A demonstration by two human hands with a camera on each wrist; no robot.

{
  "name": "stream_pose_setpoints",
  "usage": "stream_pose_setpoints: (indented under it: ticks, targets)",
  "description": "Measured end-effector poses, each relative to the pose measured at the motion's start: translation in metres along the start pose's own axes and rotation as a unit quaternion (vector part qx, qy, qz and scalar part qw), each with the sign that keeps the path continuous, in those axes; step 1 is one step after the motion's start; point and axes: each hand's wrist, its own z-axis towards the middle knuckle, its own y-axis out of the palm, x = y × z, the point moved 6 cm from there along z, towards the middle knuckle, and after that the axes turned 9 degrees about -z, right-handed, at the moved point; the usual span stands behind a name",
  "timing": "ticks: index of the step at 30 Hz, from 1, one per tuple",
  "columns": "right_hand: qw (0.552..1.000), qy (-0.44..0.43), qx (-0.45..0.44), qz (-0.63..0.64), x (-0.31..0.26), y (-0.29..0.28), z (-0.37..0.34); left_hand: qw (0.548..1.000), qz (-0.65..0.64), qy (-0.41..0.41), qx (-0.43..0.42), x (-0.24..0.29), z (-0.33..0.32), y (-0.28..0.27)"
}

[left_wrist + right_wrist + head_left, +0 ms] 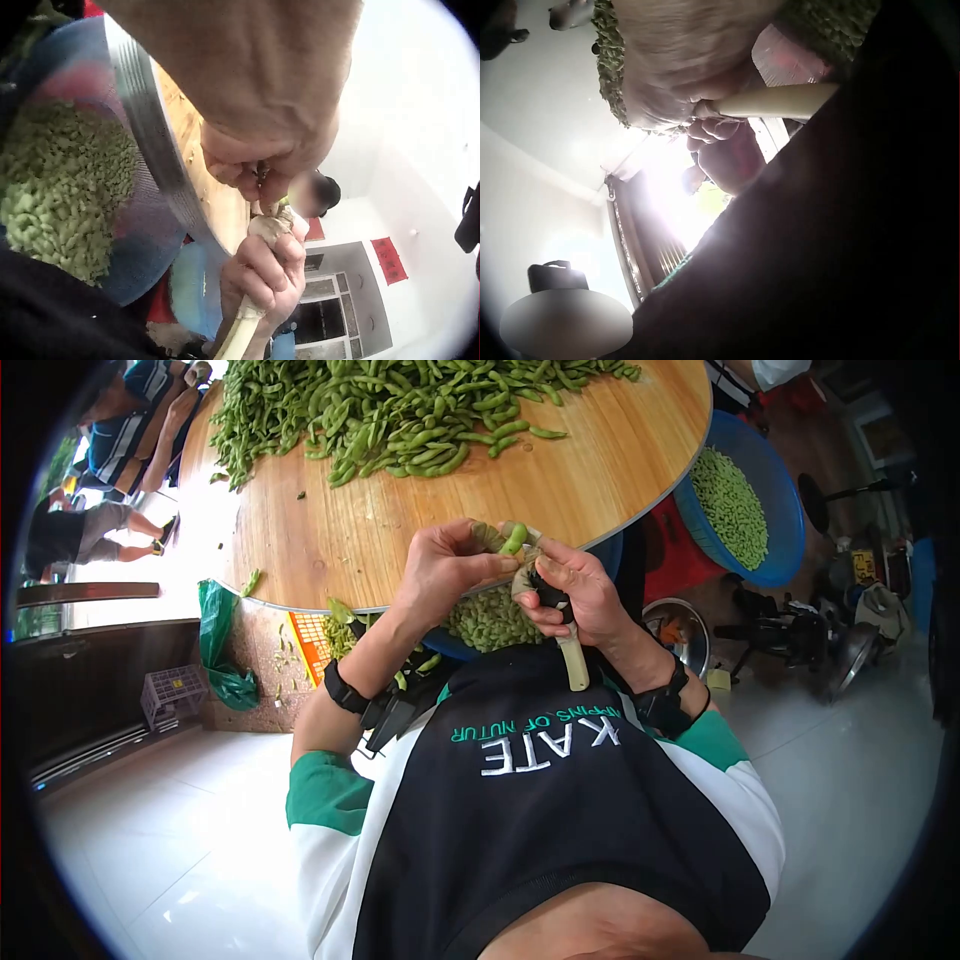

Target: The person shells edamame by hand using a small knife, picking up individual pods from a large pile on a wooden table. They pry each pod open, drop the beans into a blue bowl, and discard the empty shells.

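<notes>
At the table's near edge both hands meet around a green soybean pod (515,540). My left hand (445,565) pinches it between thumb and fingers. Curled round a tool with a pale cream handle (573,660) is my right hand (575,590), its thumb and fingertips up against the pod. The handle points down out of the right fist; the tool's other end is hidden in the fingers. Some fingertips wear light coverings (264,228). Below the hands, a blue basin (146,251) holds shelled green beans (490,620).
A large heap of pods (400,410) covers the far part of the round wooden table (620,450). Another blue basin (785,550) with shelled beans stands at the right. An orange basket (308,645) and a green bag (215,650) are left. People (130,430) sit far left.
</notes>
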Motion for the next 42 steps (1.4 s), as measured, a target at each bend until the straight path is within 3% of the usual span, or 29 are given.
stream_pose_setpoints:
  ticks: [7, 9, 13, 15, 16, 18, 19, 20, 21, 22, 23, 24, 26, 28, 29, 30, 31, 32, 34, 35, 36, 37, 38, 40, 41, 42]
  targets:
    - [0.999, 0.002, 0.022, -0.044, 0.003, 0.010, 0.002, 0.998, -0.037, 0.042, -0.016, -0.007, -0.007, -0.008]
    - [0.994, 0.005, 0.085, -0.071, 0.004, 0.009, 0.002, 0.992, -0.090, 0.082, -0.011, -0.006, -0.008, -0.007]
    - [0.997, -0.011, 0.067, -0.047, 0.004, 0.010, 0.004, 0.991, -0.102, 0.089, -0.011, -0.005, -0.009, -0.011]
    - [0.998, 0.012, 0.057, -0.021, 0.004, 0.010, 0.005, 0.982, -0.168, -0.035, -0.072, -0.016, -0.006, -0.015]
    - [0.998, 0.012, 0.056, -0.022, 0.003, 0.008, 0.005, 0.983, -0.168, -0.034, -0.072, -0.018, -0.004, -0.019]
    - [0.998, 0.034, -0.027, 0.038, 0.005, 0.008, 0.005, 0.920, -0.329, -0.123, -0.177, -0.025, -0.006, -0.007]
    - [0.997, 0.045, -0.032, 0.054, 0.006, 0.004, 0.006, 0.919, -0.330, -0.123, -0.176, -0.024, -0.008, -0.005]
    - [0.997, 0.046, -0.031, 0.054, 0.006, 0.005, 0.007, 0.975, -0.185, -0.067, -0.108, -0.022, -0.006, -0.009]
    - [0.995, 0.061, -0.005, 0.083, 0.007, 0.003, 0.007, 0.999, -0.034, -0.009, -0.038, -0.015, -0.005, -0.014]
    - [0.990, 0.077, 0.021, 0.113, 0.009, 0.001, 0.006, 0.999, -0.034, -0.009, -0.038, -0.014, -0.004, -0.012]
    - [0.989, 0.081, 0.010, 0.121, 0.010, 0.000, 0.006, 0.947, 0.206, 0.245, -0.035, 0.013, -0.012, -0.006]
    - [0.989, 0.082, 0.011, 0.122, 0.011, 0.001, 0.006, 0.777, 0.420, 0.469, -0.028, 0.028, -0.031, 0.012]
    - [0.982, 0.096, 0.009, 0.160, 0.013, 0.005, 0.005, 0.777, 0.429, 0.460, -0.017, 0.032, -0.036, 0.013]
    - [0.984, 0.084, -0.010, 0.155, 0.013, 0.006, 0.005, 0.829, 0.381, 0.407, -0.040, 0.030, -0.030, 0.004]
    - [0.985, 0.074, -0.028, 0.151, 0.013, 0.007, 0.005, 0.828, 0.382, 0.408, -0.039, 0.026, -0.029, 0.002]
    - [0.985, 0.074, -0.029, 0.151, 0.014, 0.006, 0.006, 0.915, 0.258, 0.306, -0.052, 0.016, -0.020, -0.005]
    - [0.988, 0.064, -0.023, 0.141, 0.014, 0.005, 0.006, 0.971, 0.124, 0.194, -0.064, 0.005, -0.013, -0.010]
    - [0.990, 0.054, -0.016, 0.130, 0.013, 0.003, 0.006, 0.971, 0.125, 0.194, -0.064, 0.004, -0.015, -0.007]
    - [0.997, 0.029, 0.006, 0.068, 0.010, 0.001, 0.002, 0.999, -0.031, 0.011, 0.021, 0.002, -0.019, -0.001]
    - [1.000, 0.004, 0.030, 0.006, 0.007, -0.001, 0.001, 0.999, -0.030, 0.011, 0.021, 0.002, -0.017, -0.003]
    - [1.000, 0.004, 0.030, 0.006, 0.005, -0.001, 0.000, 0.997, -0.060, -0.047, -0.016, -0.004, -0.016, -0.004]
    - [0.991, -0.018, 0.061, -0.118, 0.001, -0.003, -0.002, 0.989, -0.090, -0.105, -0.054, -0.012, -0.017, -0.001]
    - [0.966, -0.039, 0.092, -0.240, -0.004, -0.006, -0.005, 0.989, -0.091, -0.106, -0.054, -0.015, -0.017, 0.000]
    - [0.951, -0.039, 0.117, -0.282, -0.005, -0.009, -0.007, 0.993, -0.038, -0.097, -0.062, -0.018, -0.018, 0.002]
    - [0.935, -0.037, 0.140, -0.324, -0.004, -0.011, -0.008, 0.996, 0.081, -0.031, -0.023, -0.017, -0.017, 0.002]
    - [0.935, -0.038, 0.139, -0.323, -0.001, -0.012, -0.005, 0.996, 0.082, -0.031, -0.023, -0.023, -0.019, 0.003]
